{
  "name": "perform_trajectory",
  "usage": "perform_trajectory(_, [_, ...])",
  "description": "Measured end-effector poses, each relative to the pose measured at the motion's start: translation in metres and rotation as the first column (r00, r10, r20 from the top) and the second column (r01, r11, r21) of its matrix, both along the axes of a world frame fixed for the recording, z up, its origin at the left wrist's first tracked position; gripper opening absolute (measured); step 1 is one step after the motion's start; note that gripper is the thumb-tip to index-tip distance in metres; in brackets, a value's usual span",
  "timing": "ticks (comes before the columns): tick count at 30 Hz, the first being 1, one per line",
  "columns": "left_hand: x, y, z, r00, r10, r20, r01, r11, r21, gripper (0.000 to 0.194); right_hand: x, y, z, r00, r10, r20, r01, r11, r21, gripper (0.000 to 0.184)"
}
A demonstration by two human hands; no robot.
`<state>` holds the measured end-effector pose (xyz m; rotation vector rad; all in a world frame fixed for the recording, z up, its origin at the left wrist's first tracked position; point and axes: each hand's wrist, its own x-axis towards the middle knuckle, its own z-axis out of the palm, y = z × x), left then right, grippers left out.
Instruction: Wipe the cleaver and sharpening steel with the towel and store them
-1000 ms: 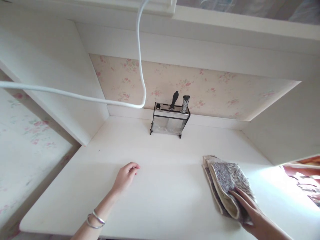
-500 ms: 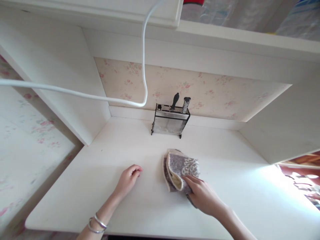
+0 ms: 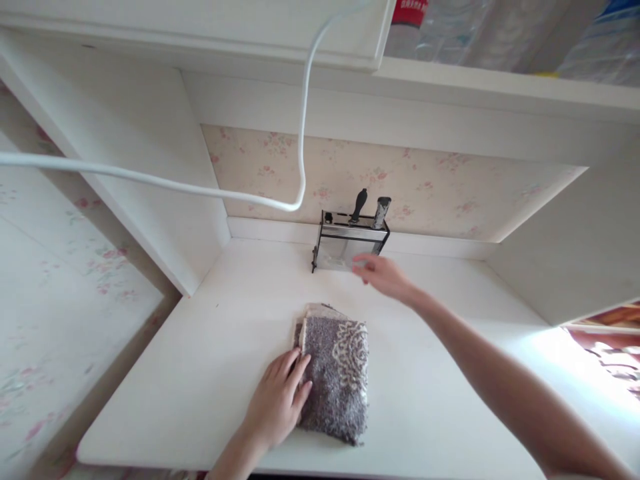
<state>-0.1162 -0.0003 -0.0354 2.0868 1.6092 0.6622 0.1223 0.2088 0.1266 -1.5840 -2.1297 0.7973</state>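
From here, L grip (image 3: 277,399) bare w/ slim fingers (image 3: 301,368); R grip (image 3: 385,275) bare too, tips blurry; R forearm (image 3: 480,360) bare, slender.

Folded cloth (image 3: 337,380) on white tabletop (image 3: 425,393). Left hand (image 3: 277,400) on cloth's left edge. Beyond cloth: right hand (image 3: 384,275), blurred, before knife holder (image 3: 333,250) with 2 handles (image 3: 359,205).

A folded, shaggy gray-brown cloth (image 3: 334,387) is lying at the near middle, showing a cream floral motif (image 3: 351,352) toward its right edge. At the far side, a black-framed holder (image 3: 340,248) is standing upright, 2 handles (image 3: 359,205) projecting from its top.
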Motion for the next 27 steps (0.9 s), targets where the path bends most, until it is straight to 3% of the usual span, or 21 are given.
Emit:
perform_trajectory(2, [0.005,0.0,0.004,0.996,-0.042,-0.085,0.046,0.998,0.05,0.047,0.014,0.043,0.016,0.981,-0.192,-0.023,0.193,0.975,0.111,0.056])
perform_trajectory(4, [0.006,0.001,0.009,0.991,-0.077,-0.112,0.085,0.994,0.066,0.048,0.026,0.078,0.029,0.928,-0.348,-0.133,0.37,0.903,0.219,0.064])
perform_trajectory(7, [0.002,0.002,0.016,0.992,-0.094,-0.088,0.099,0.993,0.057,0.047,0.032,0.111,0.038,0.914,-0.351,-0.206,0.391,0.897,0.207,0.078])
perform_trajectory(9, [0.0,0.003,0.018,0.995,-0.086,-0.06,0.089,0.995,0.05,0.045,0.029,0.121,0.039,0.942,-0.289,-0.17,0.317,0.934,0.163,0.068])
perform_trajectory(12, [-0.001,0.003,0.019,0.998,-0.059,-0.025,0.06,0.997,0.047,0.043,0.023,0.128,0.039,0.963,-0.241,-0.116,0.257,0.955,0.146,0.036])
perform_trajectory(15, [-0.001,0.003,0.021,0.999,-0.034,-0.004,0.034,0.999,0.043,0.042,0.022,0.13,0.046,0.975,-0.205,-0.087,0.218,0.961,0.171,0.023])
perform_trajectory(18, [-0.001,0.003,0.022,1.0,-0.026,0.01,0.026,0.999,0.026,0.041,0.028,0.128,0.063,0.979,-0.178,-0.104,0.198,0.953,0.231,0.025])
perform_trajectory(22, [-0.002,0.004,0.025,0.999,-0.021,0.025,0.021,1.0,0.002,0.04,0.038,0.118,0.101,0.976,-0.144,-0.161,0.188,0.933,0.306,0.038])
perform_trajectory(27, [-0.002,0.004,0.026,0.999,-0.013,0.043,0.013,1.0,0.003,0.04,0.037,0.089,0.141,0.966,0.008,-0.258,0.111,0.89,0.443,0.044])
